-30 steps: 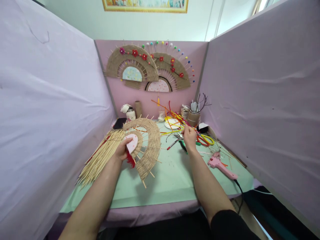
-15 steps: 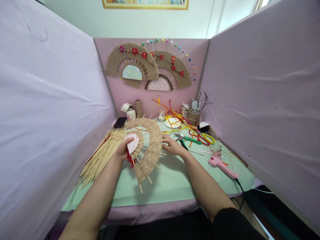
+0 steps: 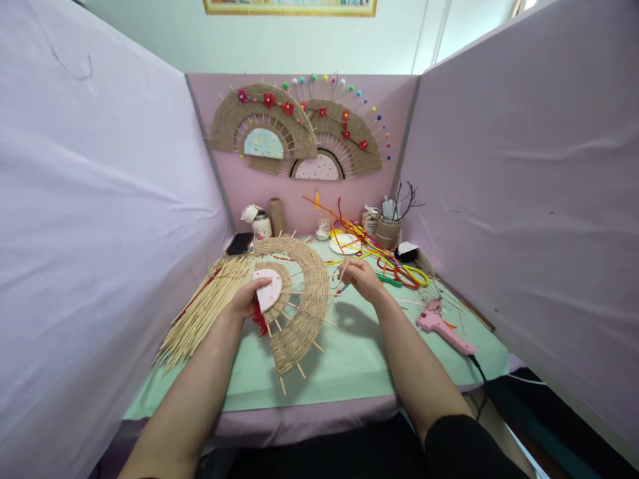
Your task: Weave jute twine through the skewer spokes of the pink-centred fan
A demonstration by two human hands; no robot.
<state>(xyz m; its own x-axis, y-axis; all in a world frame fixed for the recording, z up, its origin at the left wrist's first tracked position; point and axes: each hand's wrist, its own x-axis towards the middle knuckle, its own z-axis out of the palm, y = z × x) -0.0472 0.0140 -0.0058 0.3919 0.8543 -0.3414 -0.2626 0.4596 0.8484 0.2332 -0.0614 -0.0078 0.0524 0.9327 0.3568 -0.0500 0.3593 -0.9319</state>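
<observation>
Between the left fabric wall and the right fabric wall, the pale green tabletop looks much as it did half a second earlier, but the woven fan has shifted slightly right. The right hand has left its spot beside the fan's outer rim, moving up and to the right, its fingers more curled.

Bare tabletop spreads below the right hand, bounded by the front edge and, to the right, by the pink glue gun. On the left, the bundle of sticks lies close by the left forearm. Behind, the coloured stems crowd the room beyond the right hand, and a green handle lies just beside it.

The fan is tilted above the tabletop, its stick ends jutting toward the right and the front edge. The left hand grasps it at the dotted half-circle, thumb on top, red fringe hanging just below. The right fingers are drawn in near the outer stick ends; whether they pinch anything, I cannot tell.
</observation>
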